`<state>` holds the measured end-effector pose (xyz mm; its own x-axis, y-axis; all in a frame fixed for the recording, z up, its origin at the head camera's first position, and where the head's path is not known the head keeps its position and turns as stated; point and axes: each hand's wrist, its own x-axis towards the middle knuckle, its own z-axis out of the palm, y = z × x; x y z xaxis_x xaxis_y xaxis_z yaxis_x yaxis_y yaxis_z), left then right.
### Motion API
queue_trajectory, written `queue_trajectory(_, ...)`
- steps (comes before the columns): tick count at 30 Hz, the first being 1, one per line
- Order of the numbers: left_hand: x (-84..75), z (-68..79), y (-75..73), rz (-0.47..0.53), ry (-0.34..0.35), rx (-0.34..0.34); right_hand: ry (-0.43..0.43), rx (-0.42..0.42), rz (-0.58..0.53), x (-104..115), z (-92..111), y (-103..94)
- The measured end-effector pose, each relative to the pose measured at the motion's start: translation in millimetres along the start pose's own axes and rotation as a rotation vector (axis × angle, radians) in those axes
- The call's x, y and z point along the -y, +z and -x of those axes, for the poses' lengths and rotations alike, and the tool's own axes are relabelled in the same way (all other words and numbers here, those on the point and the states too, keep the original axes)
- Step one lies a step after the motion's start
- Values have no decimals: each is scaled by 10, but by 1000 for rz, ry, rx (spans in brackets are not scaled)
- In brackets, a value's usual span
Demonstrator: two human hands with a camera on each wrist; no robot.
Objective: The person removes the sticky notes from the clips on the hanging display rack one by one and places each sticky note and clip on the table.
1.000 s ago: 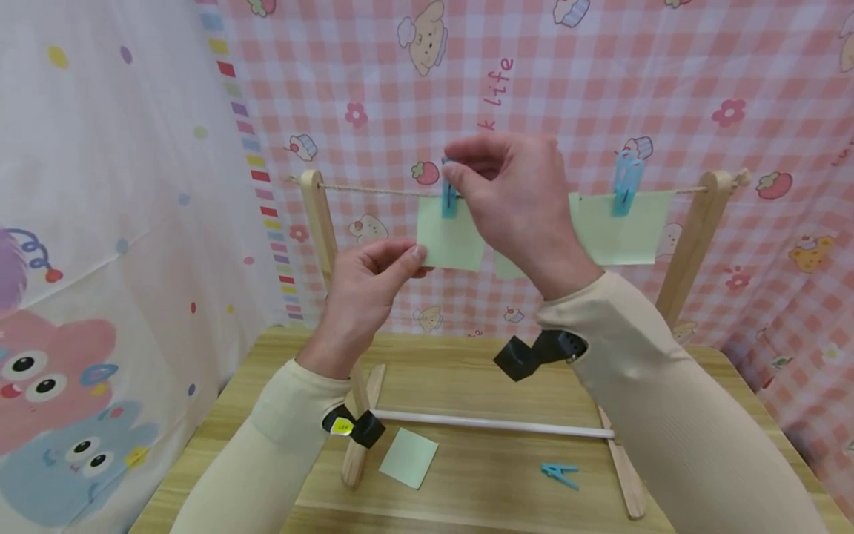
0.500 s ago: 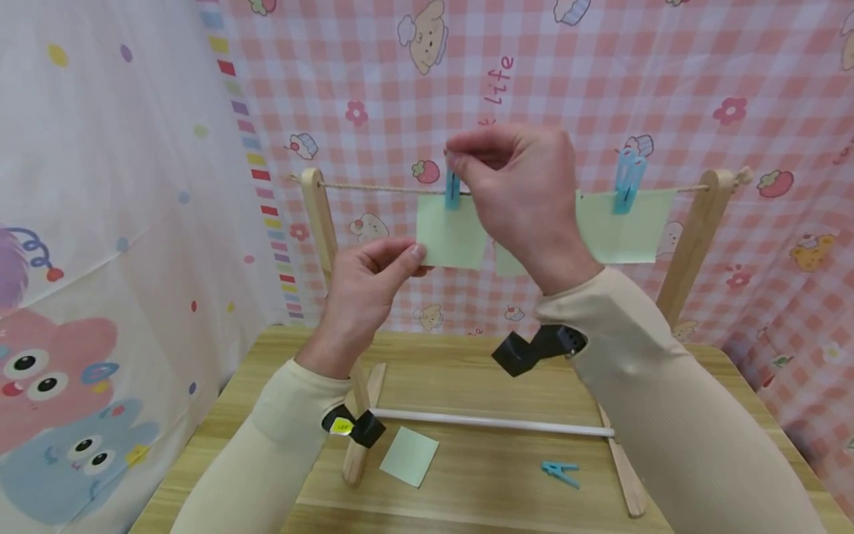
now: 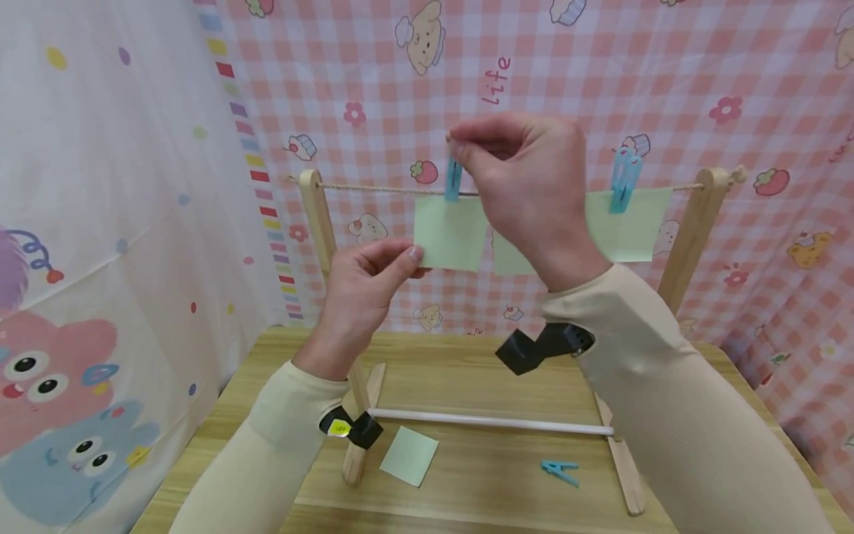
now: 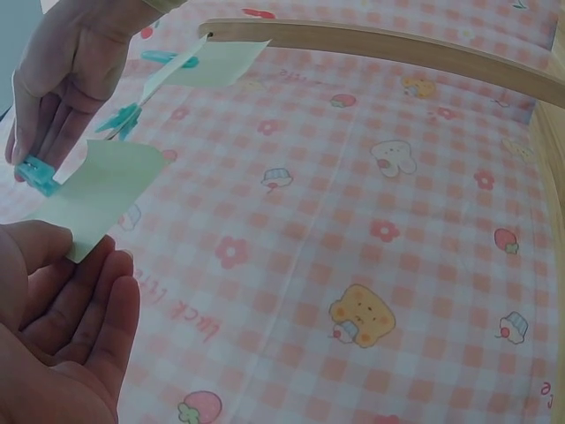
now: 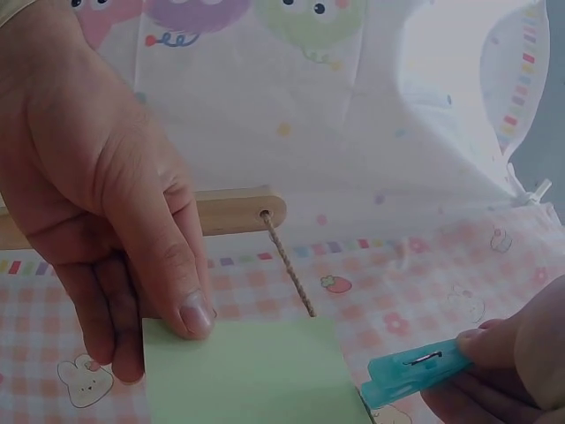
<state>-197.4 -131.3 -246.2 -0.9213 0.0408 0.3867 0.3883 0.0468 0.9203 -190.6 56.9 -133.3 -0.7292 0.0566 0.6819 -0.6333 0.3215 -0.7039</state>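
My right hand [image 3: 537,196] pinches the upper end of a blue clothespin [image 3: 453,180] at the rope [image 3: 373,190]. The clothespin's lower tip just overlaps the top edge of a pale green paper square [image 3: 450,236]. Lower down, my left hand [image 3: 360,297] holds that paper by its left edge between thumb and fingers, as the left wrist view also shows with the paper [image 4: 115,190]. In the right wrist view the clothespin [image 5: 415,371] meets the paper's edge; whether it still grips the paper is unclear.
Another green paper [image 3: 514,258], partly behind my right hand, and a third [image 3: 630,233] with a blue clothespin [image 3: 623,182] hang rightward. On the table lie a green square [image 3: 410,456] and a clothespin [image 3: 560,472]. Wooden posts [image 3: 690,245] and a white rod [image 3: 490,423] form the rack.
My right hand has risen with the clothespin, whose tip has slid up from well over the paper to its top edge. The left hand and the paper have stayed nearly still.
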Motion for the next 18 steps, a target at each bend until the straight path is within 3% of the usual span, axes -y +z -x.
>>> queue_trajectory(18, 54, 78, -69, -13, -42, -1, -100, 1, -76, -46, 119, -166)
